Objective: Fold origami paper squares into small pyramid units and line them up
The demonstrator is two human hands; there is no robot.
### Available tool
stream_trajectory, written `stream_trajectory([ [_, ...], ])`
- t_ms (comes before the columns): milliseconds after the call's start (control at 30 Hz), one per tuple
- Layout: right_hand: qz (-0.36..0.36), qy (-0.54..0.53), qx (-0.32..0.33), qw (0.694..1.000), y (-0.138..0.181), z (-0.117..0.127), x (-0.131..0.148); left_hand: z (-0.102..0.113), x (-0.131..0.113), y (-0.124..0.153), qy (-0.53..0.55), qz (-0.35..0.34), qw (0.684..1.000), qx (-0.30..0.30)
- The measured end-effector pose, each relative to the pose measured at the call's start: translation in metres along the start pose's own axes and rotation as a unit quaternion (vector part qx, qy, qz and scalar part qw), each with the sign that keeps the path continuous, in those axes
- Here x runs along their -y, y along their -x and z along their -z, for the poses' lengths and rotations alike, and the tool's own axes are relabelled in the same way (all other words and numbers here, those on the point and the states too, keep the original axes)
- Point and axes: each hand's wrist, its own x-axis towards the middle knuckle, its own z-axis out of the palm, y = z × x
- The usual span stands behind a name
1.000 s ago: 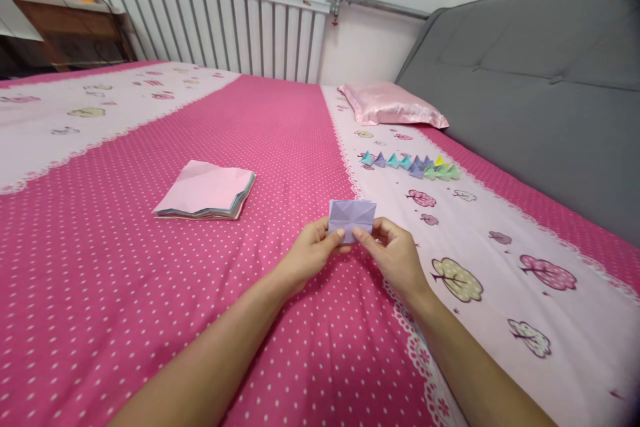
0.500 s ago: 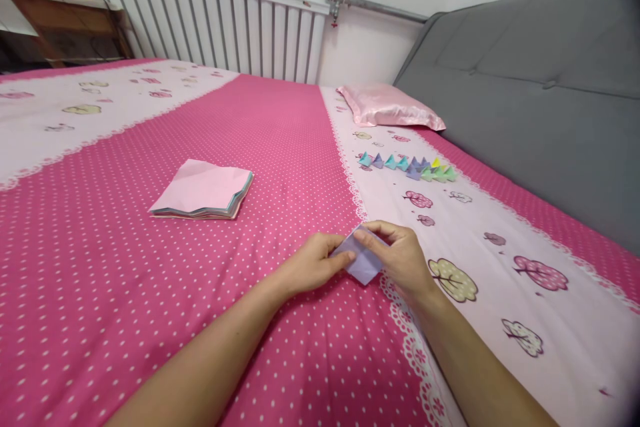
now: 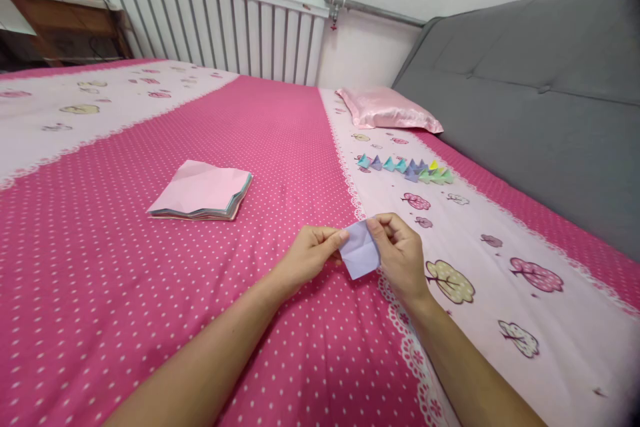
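Observation:
A small folded sheet of lavender origami paper (image 3: pixel 360 252) is held between both hands above the bed, creases showing on its face. My left hand (image 3: pixel 316 250) pinches its left edge between thumb and fingers. At the upper right corner, my right hand (image 3: pixel 400 250) grips the paper with thumb in front and fingers curled behind. Farther off to the right lies a cluster of small folded paper pieces (image 3: pixel 411 171) in blue, purple, green and yellow. To the left rests a stack of square paper (image 3: pixel 200 188) with a pink sheet on top.
The bed is covered by a pink dotted sheet (image 3: pixel 280 140) with pale printed bands. A pink satin pillow (image 3: pixel 389 108) lies near the grey headboard (image 3: pixel 530 80). Behind stand a white radiator (image 3: pixel 215 20) and, at the far left, a wooden desk (image 3: pixel 65 10).
The lavender paper has turned from a diamond to a squarer position. My right thumb has shifted from its face to the upper right corner, and my left thumb to its left edge.

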Motion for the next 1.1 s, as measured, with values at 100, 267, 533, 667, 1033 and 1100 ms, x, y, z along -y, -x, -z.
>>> stream_trajectory([
  [100, 0.032, 0.054, -0.011, 0.998, 0.001, 0.001, 0.001, -0.002, -0.004, 0.002, 0.037, 0.014, 0.999, 0.008],
  [267, 0.068, 0.115, -0.044, 0.990, 0.001, 0.004, 0.000, -0.004, -0.007, 0.003, 0.071, 0.036, 0.997, 0.022],
  [533, 0.078, 0.133, -0.060, 0.986, 0.000, 0.004, 0.000, -0.001, -0.002, 0.003, 0.062, 0.066, 0.996, 0.006],
  [667, 0.084, 0.139, -0.070, 0.984, 0.001, 0.004, 0.000, -0.004, -0.002, 0.005, 0.061, 0.097, 0.993, 0.024],
  [1033, 0.107, 0.142, -0.099, 0.979, 0.002, 0.002, 0.000, -0.010, 0.001, 0.008, 0.012, 0.130, 0.989, 0.065],
  [1100, 0.109, 0.139, -0.104, 0.979, 0.001, 0.003, -0.001, -0.009, 0.001, 0.007, 0.013, 0.111, 0.992, 0.063],
])
